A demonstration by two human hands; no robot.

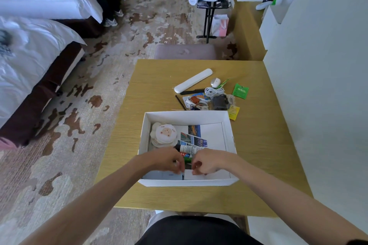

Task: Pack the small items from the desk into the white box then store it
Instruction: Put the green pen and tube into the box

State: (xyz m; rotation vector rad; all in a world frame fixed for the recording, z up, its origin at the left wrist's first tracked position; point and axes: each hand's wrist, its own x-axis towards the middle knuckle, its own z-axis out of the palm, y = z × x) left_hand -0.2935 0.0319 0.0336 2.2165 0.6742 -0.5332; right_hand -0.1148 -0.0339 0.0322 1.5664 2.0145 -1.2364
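The yellow-brown wooden desk [159, 77] filled the middle of the frame, and the open white cardboard box [185, 114] sat on its near half, lower centre, not yet stored. Both hands reached into the near end of the box, the left hand [167, 160] and the right hand [209, 161] close together with fingers curled; a small green item [187, 159] showed between them, but it could not be told whether either hand held it. Packing looked partly done: a round cream plush pad with a sheep face [164, 134], printed photo cards [194, 129] and a white printed tube [189, 148] already lay inside. Much remained just beyond the box's far wall: a long white plastic case [193, 80], a dark grey pouch [220, 102], a coiled white cable [214, 91], a black comb [192, 92], a green sachet [240, 90] and a yellow sachet [233, 112].
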